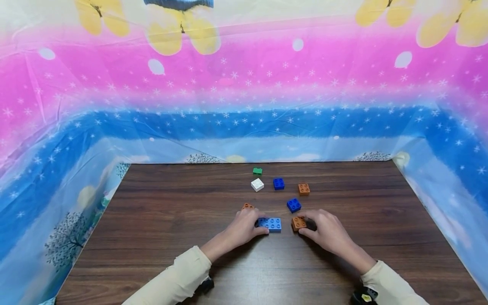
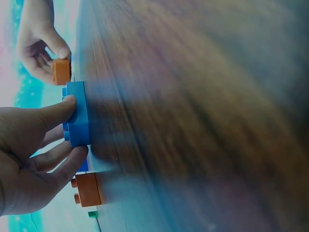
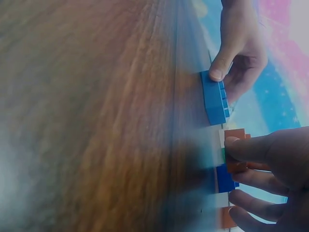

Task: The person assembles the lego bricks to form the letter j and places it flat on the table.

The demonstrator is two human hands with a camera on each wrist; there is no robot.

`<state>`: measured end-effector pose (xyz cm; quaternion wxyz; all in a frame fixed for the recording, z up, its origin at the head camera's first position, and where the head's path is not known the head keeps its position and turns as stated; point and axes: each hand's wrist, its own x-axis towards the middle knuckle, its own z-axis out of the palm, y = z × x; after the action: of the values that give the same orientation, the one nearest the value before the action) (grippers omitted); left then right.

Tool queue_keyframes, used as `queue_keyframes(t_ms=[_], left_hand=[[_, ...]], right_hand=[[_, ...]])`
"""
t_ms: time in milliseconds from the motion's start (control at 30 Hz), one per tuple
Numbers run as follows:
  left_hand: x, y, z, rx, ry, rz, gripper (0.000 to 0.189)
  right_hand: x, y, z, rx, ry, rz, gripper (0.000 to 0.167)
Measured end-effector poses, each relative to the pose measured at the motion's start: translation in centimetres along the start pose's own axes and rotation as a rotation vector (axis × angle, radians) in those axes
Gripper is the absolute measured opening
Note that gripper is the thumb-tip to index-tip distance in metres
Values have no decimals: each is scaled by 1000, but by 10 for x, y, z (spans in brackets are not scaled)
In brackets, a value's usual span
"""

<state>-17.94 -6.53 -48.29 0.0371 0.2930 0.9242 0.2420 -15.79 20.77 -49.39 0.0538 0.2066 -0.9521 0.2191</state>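
Note:
Between thumb and fingers, my left hand (image 1: 244,226) holds a long light blue building brick (image 1: 273,224) by its left end, studs up. In the left wrist view the thumb presses the near side of this blue brick (image 2: 79,116). My right hand (image 1: 325,228) pinches a square orange brick (image 1: 299,223) a short gap to the right of the blue one. The right wrist view shows the thumb on the orange brick (image 3: 236,133). Another orange brick (image 1: 248,206) lies just behind the left hand, partly hidden by it. A dark blue brick (image 1: 294,205) sits beyond the right hand's brick.
Farther back on the brown wooden table (image 1: 171,190) lie a white brick (image 1: 257,184), a green brick (image 1: 257,171), a second dark blue brick (image 1: 278,183) and a further orange brick (image 1: 303,189). A patterned cloth (image 1: 244,123) hangs along the table's back and sides.

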Motion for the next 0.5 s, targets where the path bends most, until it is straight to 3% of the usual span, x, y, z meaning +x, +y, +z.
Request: queue_keyframes(t_ms=[500], left_hand=[[1, 0, 0, 3, -8, -9, 38]], right_hand=[[12, -20, 1, 24, -1, 0, 40]])
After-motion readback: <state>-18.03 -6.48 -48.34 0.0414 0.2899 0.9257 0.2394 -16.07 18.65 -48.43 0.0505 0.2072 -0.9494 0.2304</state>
